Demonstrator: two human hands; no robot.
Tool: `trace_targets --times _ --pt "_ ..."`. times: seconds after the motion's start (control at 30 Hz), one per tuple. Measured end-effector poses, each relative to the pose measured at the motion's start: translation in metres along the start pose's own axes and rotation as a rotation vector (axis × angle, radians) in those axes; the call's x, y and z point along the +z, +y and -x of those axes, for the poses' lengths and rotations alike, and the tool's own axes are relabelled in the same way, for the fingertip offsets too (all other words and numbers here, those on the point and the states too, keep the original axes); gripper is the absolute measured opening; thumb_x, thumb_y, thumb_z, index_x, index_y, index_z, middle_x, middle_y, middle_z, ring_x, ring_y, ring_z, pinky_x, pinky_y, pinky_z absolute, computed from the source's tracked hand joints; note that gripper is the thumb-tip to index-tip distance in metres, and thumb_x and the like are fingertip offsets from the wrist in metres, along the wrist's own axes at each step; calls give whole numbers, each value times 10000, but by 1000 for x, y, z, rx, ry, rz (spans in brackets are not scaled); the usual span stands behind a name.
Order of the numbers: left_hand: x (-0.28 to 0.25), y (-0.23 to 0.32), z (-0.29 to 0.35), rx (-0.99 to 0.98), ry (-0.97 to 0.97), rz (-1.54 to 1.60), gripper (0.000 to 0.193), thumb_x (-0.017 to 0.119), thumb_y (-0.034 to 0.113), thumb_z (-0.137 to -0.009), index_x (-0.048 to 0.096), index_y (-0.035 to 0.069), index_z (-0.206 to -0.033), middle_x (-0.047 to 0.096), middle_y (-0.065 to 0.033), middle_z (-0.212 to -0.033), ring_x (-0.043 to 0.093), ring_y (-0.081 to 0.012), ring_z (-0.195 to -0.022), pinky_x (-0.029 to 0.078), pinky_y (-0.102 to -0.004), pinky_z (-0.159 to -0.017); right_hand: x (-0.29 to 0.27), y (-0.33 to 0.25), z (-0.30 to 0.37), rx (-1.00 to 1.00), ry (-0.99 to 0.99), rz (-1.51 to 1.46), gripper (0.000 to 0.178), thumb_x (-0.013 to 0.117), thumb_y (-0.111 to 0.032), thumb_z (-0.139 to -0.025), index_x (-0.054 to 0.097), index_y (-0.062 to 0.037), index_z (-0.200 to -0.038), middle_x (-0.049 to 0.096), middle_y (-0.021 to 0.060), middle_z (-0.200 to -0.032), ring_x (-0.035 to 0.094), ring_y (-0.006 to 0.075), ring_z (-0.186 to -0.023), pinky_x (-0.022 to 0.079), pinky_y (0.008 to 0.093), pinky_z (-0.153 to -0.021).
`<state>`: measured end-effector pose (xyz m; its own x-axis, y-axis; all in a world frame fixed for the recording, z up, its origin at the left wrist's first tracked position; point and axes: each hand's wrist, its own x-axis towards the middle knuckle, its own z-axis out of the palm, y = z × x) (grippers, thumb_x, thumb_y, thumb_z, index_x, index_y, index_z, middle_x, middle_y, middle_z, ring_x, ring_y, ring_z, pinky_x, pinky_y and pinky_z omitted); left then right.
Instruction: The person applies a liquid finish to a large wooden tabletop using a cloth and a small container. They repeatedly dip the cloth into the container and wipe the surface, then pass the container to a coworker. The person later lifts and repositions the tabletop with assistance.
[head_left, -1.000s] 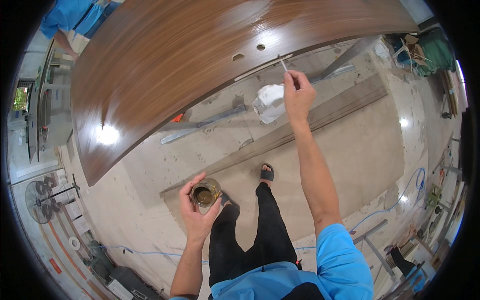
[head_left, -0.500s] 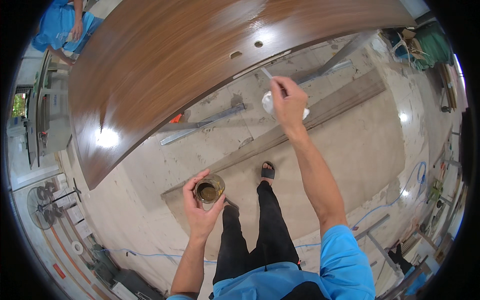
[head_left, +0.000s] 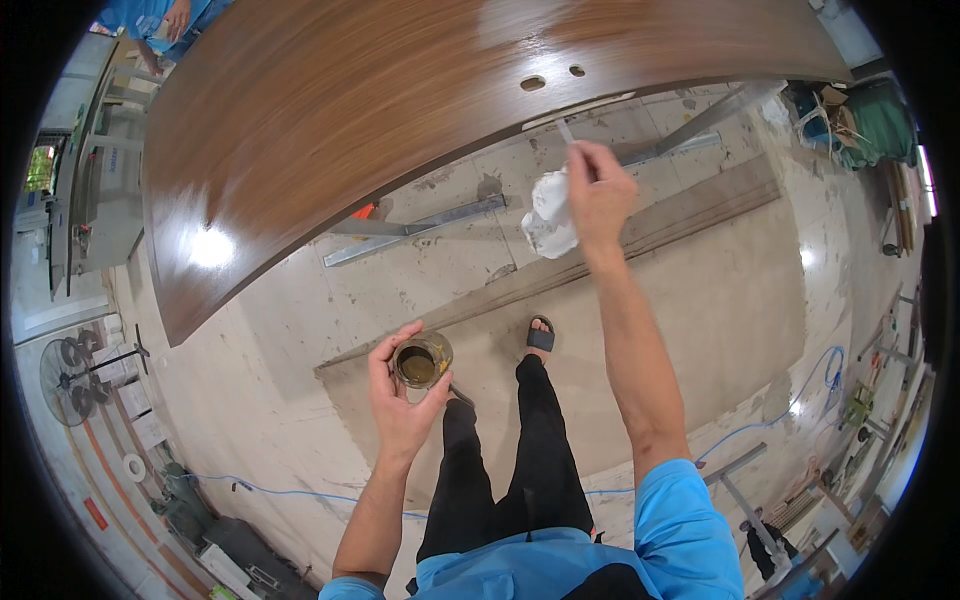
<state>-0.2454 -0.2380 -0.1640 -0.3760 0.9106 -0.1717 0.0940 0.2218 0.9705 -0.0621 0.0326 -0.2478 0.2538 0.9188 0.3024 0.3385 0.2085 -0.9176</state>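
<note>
A glass jar (head_left: 440,348) with dark brown liquid inside is held in my left hand (head_left: 402,415), the fingers wrapped round its side. Up ahead, my right hand (head_left: 605,200) pinches a thin pale strip-like tool (head_left: 565,132); its exact kind is unclear. The tool's tip is at or close to the near edge of a glossy brown wood-grain door panel (head_left: 380,120). A crumpled white cloth (head_left: 550,218) hangs from the same hand. Two small cut-outs, a larger hole (head_left: 533,83) and a smaller one (head_left: 577,71), lie near that edge, beside a pale slot (head_left: 580,112).
Metal supports (head_left: 415,232) stand below the panel. A brown sheet (head_left: 600,400) covers the floor under my feet, and a blue hose (head_left: 290,492) crosses behind. Another person's hand (head_left: 178,18) shows at the far left; a fan (head_left: 72,380) stands nearer.
The view has shifted, so the panel sits higher and farther right. My right hand has moved slightly rightward along the panel edge, and more of the cloth shows. My left hand keeps the jar.
</note>
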Motion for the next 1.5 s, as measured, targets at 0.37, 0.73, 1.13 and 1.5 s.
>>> trace_targets --times 0.37,0.73,1.13,1.5 --pt "-33 -12 11 5 51 46 713 785 -98 -812 424 31 -1413 494 -201 -1508 543 -230 -1337 498 -363 -1105 30 -14 30 -25 -120 -3 111 706 -70 -927 741 2 -1004 747 145 -895 702 266 -747 548 333 -704" --pt "-65 -23 26 17 88 63 746 783 -133 -798 415 38 -1424 491 -210 -1518 526 -235 -1368 472 -371 -1135 44 -20 51 -81 -41 3 92 720 -52 -924 756 12 -981 773 136 -890 736 219 -734 566 329 -686" --pt "-73 -30 29 51 95 85 726 776 -126 -808 422 28 -1423 490 -224 -1510 534 -244 -1364 475 -373 -1131 35 -19 36 -206 -113 116 104 727 -60 -924 749 26 -977 762 153 -900 726 203 -712 564 316 -670" --pt "-85 -34 33 72 136 74 732 776 -124 -812 415 16 -1433 492 -233 -1504 536 -252 -1356 486 -380 -1117 75 -46 94 -89 -218 5 117 727 -75 -942 763 20 -1000 747 91 -819 652 110 -696 523 276 -651"
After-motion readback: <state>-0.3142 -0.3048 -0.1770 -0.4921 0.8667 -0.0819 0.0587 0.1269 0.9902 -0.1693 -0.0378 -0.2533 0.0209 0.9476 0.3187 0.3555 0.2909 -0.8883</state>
